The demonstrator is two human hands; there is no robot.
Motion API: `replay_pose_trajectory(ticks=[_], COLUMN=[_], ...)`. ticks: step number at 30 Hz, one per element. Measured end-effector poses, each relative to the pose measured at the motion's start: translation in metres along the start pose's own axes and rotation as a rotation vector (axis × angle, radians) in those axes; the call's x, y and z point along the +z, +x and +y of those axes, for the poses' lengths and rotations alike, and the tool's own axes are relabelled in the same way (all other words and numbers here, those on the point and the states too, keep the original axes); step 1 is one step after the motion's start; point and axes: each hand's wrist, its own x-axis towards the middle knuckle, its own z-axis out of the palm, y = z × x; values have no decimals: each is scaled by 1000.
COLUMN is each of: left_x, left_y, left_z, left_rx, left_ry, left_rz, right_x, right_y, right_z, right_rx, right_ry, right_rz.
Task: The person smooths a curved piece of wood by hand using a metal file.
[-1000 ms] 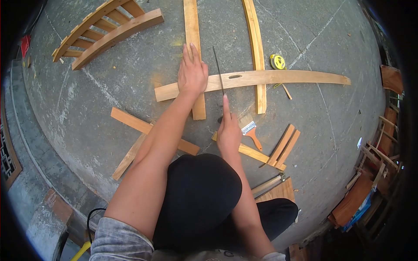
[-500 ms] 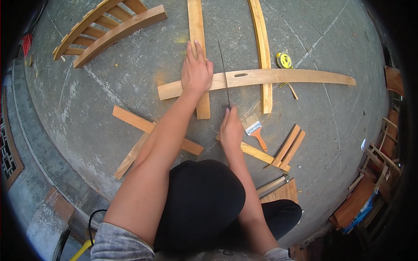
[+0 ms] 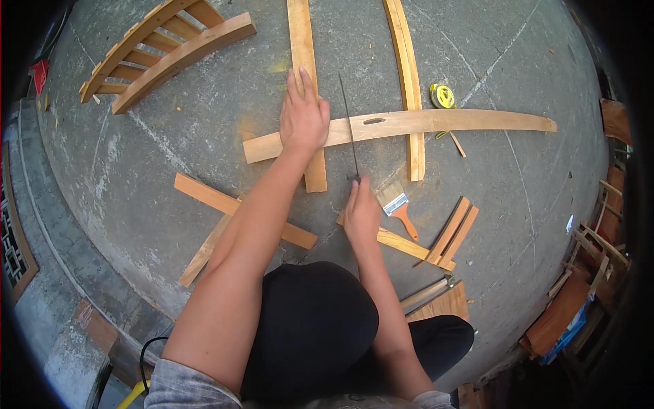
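Observation:
My left hand (image 3: 304, 121) lies flat, fingers stretched out, pressing on a long curved board (image 3: 449, 121) where it crosses a straight plank (image 3: 302, 41). The curved board has an oval slot near its middle and also rests across a second, curved beam (image 3: 407, 68). In my right hand (image 3: 362, 208) is the end of a thin dark saw (image 3: 348, 112). Its narrow blade points away from me and crosses the curved board between my left hand and the slot.
Right of the beam lie a yellow tape measure (image 3: 442, 96) and a pencil-like stick. Near my right hand are a paintbrush (image 3: 400, 210) and wood strips (image 3: 448, 232). Crossed boards (image 3: 204, 194) lie left, a slatted wooden frame (image 3: 184, 58) upper left, scrap wood (image 3: 558, 313) far right.
My right hand has moved a little toward me with the saw. The view has shifted slightly. My left hand keeps its place on the board.

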Motion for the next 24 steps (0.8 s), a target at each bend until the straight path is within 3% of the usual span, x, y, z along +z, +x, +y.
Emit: replay_pose_trajectory(ticks=[5,12,21,24], left_x=[-2,-1,2,6], left_y=[4,-1,1,0], left_z=[-1,-1,-3,-4], left_rx=[-6,-23,-13,-9], left_ry=[4,-5,-34,-26], left_rz=[-6,-12,19,25], right_x=[-11,-4,3,6], right_y=[-27,17,-19,16], right_z=[16,-12,13,-5], right_rx=[53,34,8,3], right_ry=[5,-20,47,15], right_rz=[-20,-45,-16,-16])
